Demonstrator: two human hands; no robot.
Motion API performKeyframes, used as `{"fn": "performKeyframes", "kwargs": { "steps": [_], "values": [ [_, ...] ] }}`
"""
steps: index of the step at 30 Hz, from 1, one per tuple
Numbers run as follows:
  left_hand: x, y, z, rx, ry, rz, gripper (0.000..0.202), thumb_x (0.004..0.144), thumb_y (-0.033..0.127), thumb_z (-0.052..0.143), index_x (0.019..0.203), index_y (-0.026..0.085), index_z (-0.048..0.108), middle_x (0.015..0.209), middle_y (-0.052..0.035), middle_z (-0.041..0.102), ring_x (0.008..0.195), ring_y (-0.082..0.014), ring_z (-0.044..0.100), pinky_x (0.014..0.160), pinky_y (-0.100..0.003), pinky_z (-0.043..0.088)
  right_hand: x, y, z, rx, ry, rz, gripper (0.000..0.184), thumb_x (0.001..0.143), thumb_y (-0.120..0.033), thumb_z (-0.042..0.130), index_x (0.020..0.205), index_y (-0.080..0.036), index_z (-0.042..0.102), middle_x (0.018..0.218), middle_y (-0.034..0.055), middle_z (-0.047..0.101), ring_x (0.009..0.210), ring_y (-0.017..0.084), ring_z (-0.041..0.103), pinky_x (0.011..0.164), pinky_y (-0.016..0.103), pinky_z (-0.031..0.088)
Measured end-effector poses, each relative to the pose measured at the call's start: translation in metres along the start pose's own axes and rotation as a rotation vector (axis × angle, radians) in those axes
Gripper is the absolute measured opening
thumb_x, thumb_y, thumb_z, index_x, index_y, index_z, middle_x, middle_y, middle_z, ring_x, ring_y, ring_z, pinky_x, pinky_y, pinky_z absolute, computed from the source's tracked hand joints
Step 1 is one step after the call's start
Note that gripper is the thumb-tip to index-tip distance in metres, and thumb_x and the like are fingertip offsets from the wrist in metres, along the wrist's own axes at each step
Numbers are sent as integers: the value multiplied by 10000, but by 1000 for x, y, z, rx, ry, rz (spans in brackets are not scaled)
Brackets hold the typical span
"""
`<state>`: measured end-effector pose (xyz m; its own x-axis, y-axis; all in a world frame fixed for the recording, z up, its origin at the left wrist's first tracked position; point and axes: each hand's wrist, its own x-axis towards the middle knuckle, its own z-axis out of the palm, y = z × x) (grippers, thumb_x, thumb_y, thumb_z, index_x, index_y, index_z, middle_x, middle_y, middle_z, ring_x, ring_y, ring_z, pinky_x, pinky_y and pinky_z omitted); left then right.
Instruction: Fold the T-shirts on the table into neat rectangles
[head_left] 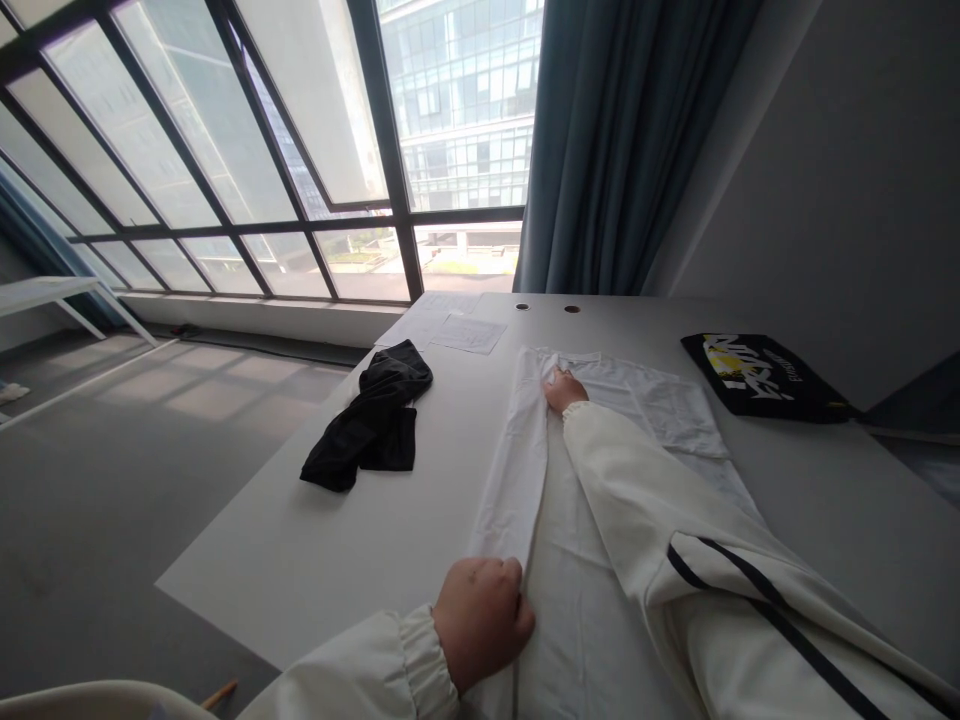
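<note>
A white garment (577, 520), perhaps a shirt, lies spread on the white table, its left side turned over in a long narrow strip. My left hand (484, 615) is closed on the near part of that strip, knuckles up. Farther off, my right hand (564, 389) pinches the strip's far end by the top of the garment. The right sleeve lies across the garment and covers part of its right side. Left of the cloth rests a crumpled black garment (379, 420), touched by neither hand.
A folded black garment with white and yellow print (765, 378) lies at the table's right. Paper sheets (469, 333) are at the far edge, near two round cable holes. The white table (262, 560) ends at a slanting left edge above grey floor. Windows and a blue curtain (600, 150) stand behind.
</note>
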<state>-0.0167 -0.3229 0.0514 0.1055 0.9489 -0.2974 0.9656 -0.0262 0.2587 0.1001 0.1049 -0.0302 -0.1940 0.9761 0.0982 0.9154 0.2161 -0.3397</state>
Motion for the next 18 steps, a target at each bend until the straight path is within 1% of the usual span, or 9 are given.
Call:
{"fn": "performKeyframes", "kwargs": {
  "steps": [4, 7, 11, 13, 15, 17, 18],
  "values": [
    [1, 0, 5, 26, -50, 49, 216, 920, 289, 542, 1035, 178, 686, 1036, -117, 778, 982, -293, 748, 886, -399, 579, -4, 8, 4, -11, 10, 17, 665, 985, -260, 434, 1595, 2, 392, 1541, 293, 526, 1468, 360, 467, 1170, 433, 386],
    [0, -1, 7, 45, -72, 66, 216, 942, 305, 541, 1039, 177, 686, 1025, -116, 776, 979, -297, 749, 882, -410, 583, -5, 12, 9, -16, 16, 19, 679, 973, -254, 432, 1601, -1, 381, 1555, 279, 522, 1503, 348, 422, 1205, 444, 349],
    [3, -3, 8, 10, -62, 93, 306, 1013, 468, 531, 1020, 198, 675, 996, -94, 771, 950, -289, 744, 882, -423, 580, -4, 14, 12, -10, -1, 6, 695, 975, -287, 431, 1623, -41, 374, 1593, 246, 502, 1499, 339, 427, 1233, 470, 317],
    [7, -6, 7, -35, -12, 126, 293, 1018, 477, 549, 996, 209, 666, 975, -70, 758, 950, -267, 727, 902, -413, 573, -4, 14, 12, -1, -8, 5, 703, 977, -305, 434, 1627, -45, 373, 1599, 243, 496, 1492, 339, 438, 1240, 477, 308],
    [13, -13, 5, -79, 73, 179, 192, 1009, 388, 583, 987, 214, 662, 1023, -59, 742, 1016, -245, 695, 951, -390, 553, -4, 14, 10, 10, -1, 2, 717, 972, -313, 443, 1628, -33, 371, 1590, 246, 507, 1468, 332, 470, 1229, 446, 328],
    [17, -20, 3, -107, 166, 229, 123, 979, 312, 624, 1046, 218, 665, 1182, -70, 717, 1154, -247, 644, 1036, -397, 516, -4, 15, 7, 19, 13, -4, 736, 965, -320, 450, 1638, -36, 360, 1585, 235, 519, 1424, 323, 522, 1193, 398, 377],
    [18, -23, 2, -113, 204, 241, 157, 963, 299, 646, 1099, 222, 664, 1277, -79, 689, 1225, -258, 610, 1076, -414, 494, -3, 16, 5, 31, 23, -6, 746, 961, -325, 454, 1647, -50, 354, 1585, 221, 526, 1400, 320, 548, 1169, 380, 405]
  ]
}}
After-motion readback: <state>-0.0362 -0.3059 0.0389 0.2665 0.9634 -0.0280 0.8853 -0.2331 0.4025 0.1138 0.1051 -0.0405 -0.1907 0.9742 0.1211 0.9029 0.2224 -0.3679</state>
